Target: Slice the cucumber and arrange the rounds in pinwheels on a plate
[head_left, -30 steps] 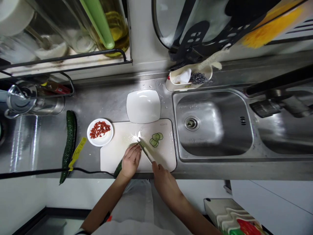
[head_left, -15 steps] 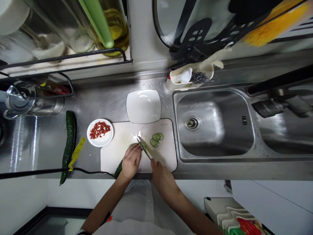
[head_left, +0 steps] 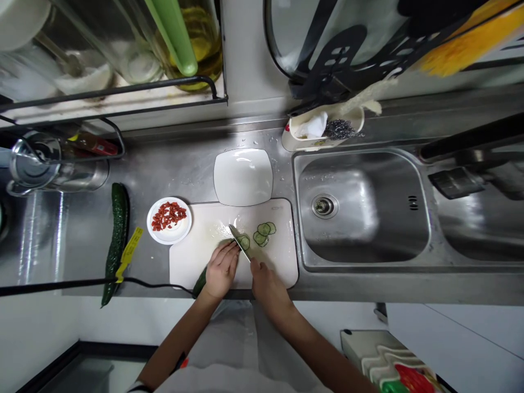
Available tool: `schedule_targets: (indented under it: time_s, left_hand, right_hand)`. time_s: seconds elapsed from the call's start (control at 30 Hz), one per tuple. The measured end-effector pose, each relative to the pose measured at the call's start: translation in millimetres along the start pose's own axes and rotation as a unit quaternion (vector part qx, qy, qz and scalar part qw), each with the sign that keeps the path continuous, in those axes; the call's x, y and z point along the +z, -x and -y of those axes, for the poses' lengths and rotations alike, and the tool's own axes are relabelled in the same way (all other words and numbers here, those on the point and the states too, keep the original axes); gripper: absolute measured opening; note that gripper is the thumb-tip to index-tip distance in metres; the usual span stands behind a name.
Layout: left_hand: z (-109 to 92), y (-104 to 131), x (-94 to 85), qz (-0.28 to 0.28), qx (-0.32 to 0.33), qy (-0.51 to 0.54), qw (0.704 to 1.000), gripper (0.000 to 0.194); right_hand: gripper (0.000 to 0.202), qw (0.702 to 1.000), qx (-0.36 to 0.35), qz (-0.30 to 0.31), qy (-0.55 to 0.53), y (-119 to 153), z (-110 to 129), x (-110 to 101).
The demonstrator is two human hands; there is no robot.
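Note:
My left hand [head_left: 221, 269] is closed over a cucumber [head_left: 200, 282] on the white cutting board [head_left: 186, 267]; the hand hides most of it, and its dark green end sticks out below. In my right hand [head_left: 268, 284] is a knife [head_left: 239, 243], gripped by its handle, its blade slanting up and left beside my left fingertips. One pale cucumber slice [head_left: 244, 242] lies against the blade. Several more cucumber slices [head_left: 262, 234] lie overlapping to the right on the board.
A white plate [head_left: 243, 177] stands behind the board. On the left are a small white dish [head_left: 155, 236] of red berries and a whole cucumber [head_left: 118, 229] with a yellow tag [head_left: 129, 252]. To the right is a steel sink [head_left: 364, 218]; a black cable [head_left: 155, 284] crosses in front.
The knife blade has shifted slightly left and steepened, and more of the slice beside it shows. My left hand stays on the cucumber. The whole view has drifted a little.

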State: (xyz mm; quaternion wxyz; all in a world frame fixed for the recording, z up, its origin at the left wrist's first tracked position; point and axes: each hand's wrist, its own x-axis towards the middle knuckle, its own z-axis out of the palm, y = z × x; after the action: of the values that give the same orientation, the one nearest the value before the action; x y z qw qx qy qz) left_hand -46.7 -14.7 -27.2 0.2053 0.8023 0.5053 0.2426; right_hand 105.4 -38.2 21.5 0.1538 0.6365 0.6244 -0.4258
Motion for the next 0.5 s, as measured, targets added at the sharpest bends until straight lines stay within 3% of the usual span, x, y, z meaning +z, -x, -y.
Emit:
schedule_targets:
  time_s: [0.27, 0.5]
  left_hand:
    - [-0.8, -1.5, -0.2, -0.008, -0.002, 0.01, 1.0, 0.029]
    - [-1.1, -1.8, -0.8, -0.011, -0.001, 0.013, 1.0, 0.029]
  right_hand:
    - [0.04, 0.999, 0.021, -0.022, -0.034, 4.7, -7.4, -7.0]
    - [0.034, 0.999, 0.034, -0.034, 0.009, 22.8, -9.0, -15.9]
